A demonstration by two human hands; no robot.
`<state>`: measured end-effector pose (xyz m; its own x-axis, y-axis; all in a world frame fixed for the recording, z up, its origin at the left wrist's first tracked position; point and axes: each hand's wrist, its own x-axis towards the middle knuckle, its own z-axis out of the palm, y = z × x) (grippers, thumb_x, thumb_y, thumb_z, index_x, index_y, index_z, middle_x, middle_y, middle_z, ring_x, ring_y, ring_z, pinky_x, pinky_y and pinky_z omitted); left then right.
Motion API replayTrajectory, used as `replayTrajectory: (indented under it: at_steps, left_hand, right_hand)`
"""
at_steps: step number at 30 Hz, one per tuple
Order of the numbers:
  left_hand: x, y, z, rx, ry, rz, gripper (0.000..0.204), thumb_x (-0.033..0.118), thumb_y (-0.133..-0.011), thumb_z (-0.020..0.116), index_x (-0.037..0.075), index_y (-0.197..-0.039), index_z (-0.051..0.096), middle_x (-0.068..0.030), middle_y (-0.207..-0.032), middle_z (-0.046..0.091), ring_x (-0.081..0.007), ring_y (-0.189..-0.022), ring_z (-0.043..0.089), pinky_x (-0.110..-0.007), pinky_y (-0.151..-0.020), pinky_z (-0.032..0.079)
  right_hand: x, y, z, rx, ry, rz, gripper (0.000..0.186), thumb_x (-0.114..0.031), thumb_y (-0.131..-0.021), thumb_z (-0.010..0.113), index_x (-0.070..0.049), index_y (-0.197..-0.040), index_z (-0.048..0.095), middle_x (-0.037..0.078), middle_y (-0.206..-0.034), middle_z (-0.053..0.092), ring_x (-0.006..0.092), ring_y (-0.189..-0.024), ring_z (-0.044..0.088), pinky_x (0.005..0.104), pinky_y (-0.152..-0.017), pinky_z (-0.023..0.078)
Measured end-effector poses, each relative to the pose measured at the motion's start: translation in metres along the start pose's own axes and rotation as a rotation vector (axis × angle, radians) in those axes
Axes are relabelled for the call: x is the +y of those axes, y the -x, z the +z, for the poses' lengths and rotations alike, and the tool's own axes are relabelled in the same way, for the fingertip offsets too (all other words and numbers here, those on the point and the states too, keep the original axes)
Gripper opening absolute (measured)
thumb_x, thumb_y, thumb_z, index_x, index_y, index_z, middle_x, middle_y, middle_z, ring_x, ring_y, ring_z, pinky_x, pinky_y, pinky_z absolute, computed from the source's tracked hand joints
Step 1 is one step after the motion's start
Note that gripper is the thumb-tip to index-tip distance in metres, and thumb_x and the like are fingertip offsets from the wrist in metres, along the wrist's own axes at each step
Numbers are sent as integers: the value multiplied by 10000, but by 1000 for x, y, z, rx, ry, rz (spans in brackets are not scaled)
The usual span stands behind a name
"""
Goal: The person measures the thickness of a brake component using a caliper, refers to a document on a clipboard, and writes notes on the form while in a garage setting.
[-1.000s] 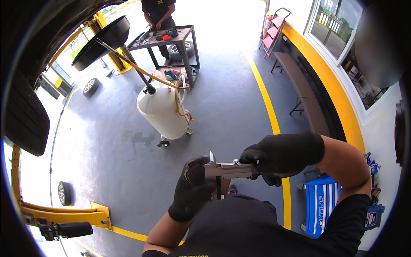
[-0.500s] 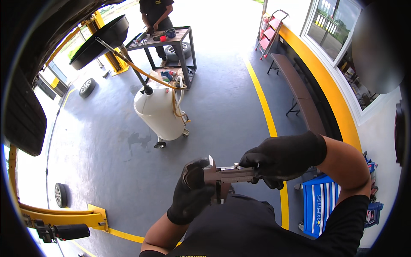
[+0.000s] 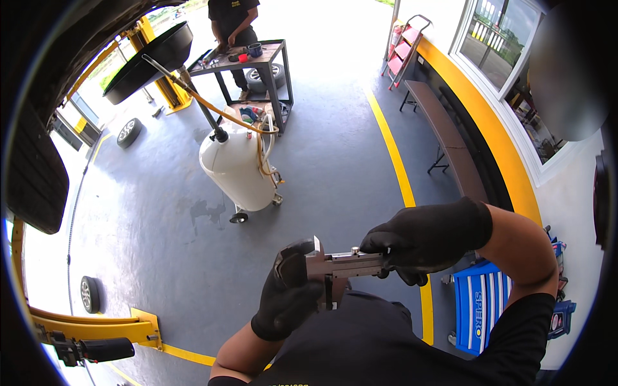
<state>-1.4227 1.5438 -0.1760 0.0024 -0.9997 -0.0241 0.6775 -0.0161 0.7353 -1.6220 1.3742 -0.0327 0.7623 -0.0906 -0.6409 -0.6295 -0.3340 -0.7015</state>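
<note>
On my feed the wheeled tank [image 3: 235, 172] stands well ahead, perhaps for working room, and the blue chest [image 3: 499, 309] sits near my right side, presumably for easy reach. My right hand [image 3: 428, 239] and left hand [image 3: 282, 296] are apart, each clamped on one end of the caliper [image 3: 354, 264], nearly level between them, likely to steady it.

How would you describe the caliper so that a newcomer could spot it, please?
Below the white wheeled tank, find the black-gloved left hand and right hand. Between them spans the caliper: greyish metal, bright-tipped, the only object both hold.
</note>
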Motion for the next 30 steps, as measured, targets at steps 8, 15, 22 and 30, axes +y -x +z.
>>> replayTrajectory:
  at_steps: [8,15,22,30]
  left_hand:
    - [1,6,-2,-24,-39,35,638,-40,-850,643,36,-1432,391,-95,-1216,582,-179,-1101,587,-333,-924,498]
    - [2,13,-10,5,-180,26,664,-6,-809,670,38,-1414,400,-88,-1170,580,-175,-1023,604,-333,-861,528]
    - [11,14,-13,-14,-315,23,650,1,-786,676,33,-1382,419,-91,-1164,569,-181,-1016,597,-336,-856,532]
    - [16,12,-16,-41,-249,7,668,-17,-771,681,57,-1382,421,-96,-1176,557,-209,-1039,599,-358,-880,522]
  right_hand:
    - [-4,0,6,-5,-22,7,239,-99,-1017,412,-2,-1186,550,92,-735,686,199,-657,705,362,-669,540]
    - [-15,-2,9,-16,39,41,251,-125,-1027,413,-2,-1199,548,86,-729,686,196,-662,706,367,-677,536]
    - [-21,-2,11,-17,17,29,252,-139,-1029,409,-7,-1182,560,81,-725,682,191,-655,701,363,-682,537]
    - [-28,2,13,7,4,39,247,-126,-1025,438,3,-1190,569,93,-789,686,194,-660,690,359,-660,544]
